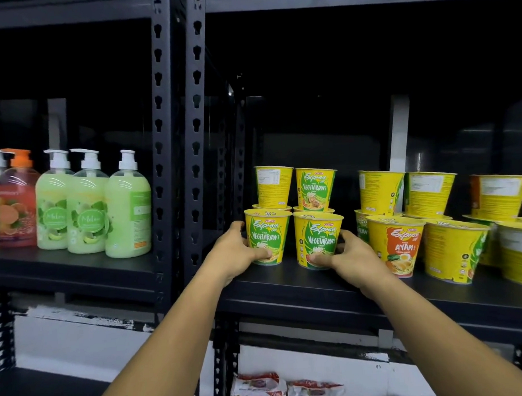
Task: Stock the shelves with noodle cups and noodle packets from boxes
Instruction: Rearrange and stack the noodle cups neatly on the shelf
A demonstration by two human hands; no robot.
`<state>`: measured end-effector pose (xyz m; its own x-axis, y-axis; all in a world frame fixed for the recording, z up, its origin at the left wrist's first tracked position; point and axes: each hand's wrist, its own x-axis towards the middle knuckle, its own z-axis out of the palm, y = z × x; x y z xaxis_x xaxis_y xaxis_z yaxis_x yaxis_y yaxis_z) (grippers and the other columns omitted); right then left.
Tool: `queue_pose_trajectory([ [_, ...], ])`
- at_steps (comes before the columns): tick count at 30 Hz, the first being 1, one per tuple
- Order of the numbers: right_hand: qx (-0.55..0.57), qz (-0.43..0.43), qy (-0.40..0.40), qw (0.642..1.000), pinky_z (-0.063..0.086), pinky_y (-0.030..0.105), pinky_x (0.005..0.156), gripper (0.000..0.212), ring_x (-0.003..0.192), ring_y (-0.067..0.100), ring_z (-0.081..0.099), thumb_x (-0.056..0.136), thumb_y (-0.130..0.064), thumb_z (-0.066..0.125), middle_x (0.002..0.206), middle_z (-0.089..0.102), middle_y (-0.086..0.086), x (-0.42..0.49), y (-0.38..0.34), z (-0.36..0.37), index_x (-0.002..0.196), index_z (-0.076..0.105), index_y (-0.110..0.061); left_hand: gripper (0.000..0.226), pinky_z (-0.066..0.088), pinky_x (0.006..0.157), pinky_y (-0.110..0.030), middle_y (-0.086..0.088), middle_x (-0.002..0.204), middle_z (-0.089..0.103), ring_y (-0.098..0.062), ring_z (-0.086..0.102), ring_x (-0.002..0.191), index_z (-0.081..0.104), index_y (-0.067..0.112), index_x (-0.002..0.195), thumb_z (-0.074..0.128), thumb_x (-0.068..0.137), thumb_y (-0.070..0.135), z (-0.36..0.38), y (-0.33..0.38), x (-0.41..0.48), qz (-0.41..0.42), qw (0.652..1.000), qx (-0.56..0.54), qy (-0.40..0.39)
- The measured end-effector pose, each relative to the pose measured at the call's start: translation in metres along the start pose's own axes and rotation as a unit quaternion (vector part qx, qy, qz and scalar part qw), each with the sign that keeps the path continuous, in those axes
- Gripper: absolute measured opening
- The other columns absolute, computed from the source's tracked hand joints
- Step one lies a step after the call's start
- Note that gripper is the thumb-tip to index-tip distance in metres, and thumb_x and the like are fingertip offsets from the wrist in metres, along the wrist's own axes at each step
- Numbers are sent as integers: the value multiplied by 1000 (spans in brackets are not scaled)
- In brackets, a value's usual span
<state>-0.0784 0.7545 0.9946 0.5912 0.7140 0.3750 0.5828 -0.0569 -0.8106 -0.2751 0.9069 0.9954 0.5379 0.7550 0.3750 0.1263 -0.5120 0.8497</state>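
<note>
- On the black metal shelf (286,283), near its left end and close to the front edge, two yellow-and-green paper noodle cups marked "Vegetarian" stand upright side by side.
- The left hand (241,252) grasps the left Vegetarian cup (267,233) low on its body. The thumb lies across the front near the base, and the fingers go round the far left side.
- The right hand (349,255) grasps the right Vegetarian cup (317,237) in the same manner, with the thumb on the front near the base and the fingers curled round the right side.
- Both cups seem to rest with the base on the shelf. A narrow gap is between them, so they do not touch.
- Just behind them are two short stacks of the same kind of cup. The upper left rear cup (274,185) shows its printed back label, and the upper right rear cup (315,188) shows the green "Vegetarian" face.
- Further right on the same shelf, apart from the held cups, stands a yellow-and-orange Ayam cup (396,243) at the front. More yellow cups (451,250) are beside and behind it, some stacked.
- On the neighbouring shelf unit to the left there is a row of plastic pump bottles: several pale green bottles (127,208) and one red-orange bottle (16,206).
- On the lower shelf, below the arms, red-and-white noodle packets (285,388) lie flat, only partly in view.
</note>
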Motion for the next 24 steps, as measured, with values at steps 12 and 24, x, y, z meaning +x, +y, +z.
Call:
queue_pose_trajectory([
  [12, -24, -3, 12, 1000, 46, 35, 89, 65, 108, 17, 60, 78, -36, 89, 127, 65, -1, -3, -2, 1, 132, 55, -23, 60, 43, 68, -17, 13, 97, 64, 1, 61, 89, 45, 32, 116, 90, 78, 23, 2, 0, -1, 20, 999, 29, 21],
  [24, -63, -1, 19, 998, 52, 39, 95, 54, 107, 16, 64, 77, -42, 88, 119, 70, -5, -2, 0, 2, 122, 62, -25, 56, 50, 74, -22, 12, 99, 66, -1, 63, 88, 52, 29, 121, 89, 78, 31, 4, 3, -5, 30, 996, 55, 62],
])
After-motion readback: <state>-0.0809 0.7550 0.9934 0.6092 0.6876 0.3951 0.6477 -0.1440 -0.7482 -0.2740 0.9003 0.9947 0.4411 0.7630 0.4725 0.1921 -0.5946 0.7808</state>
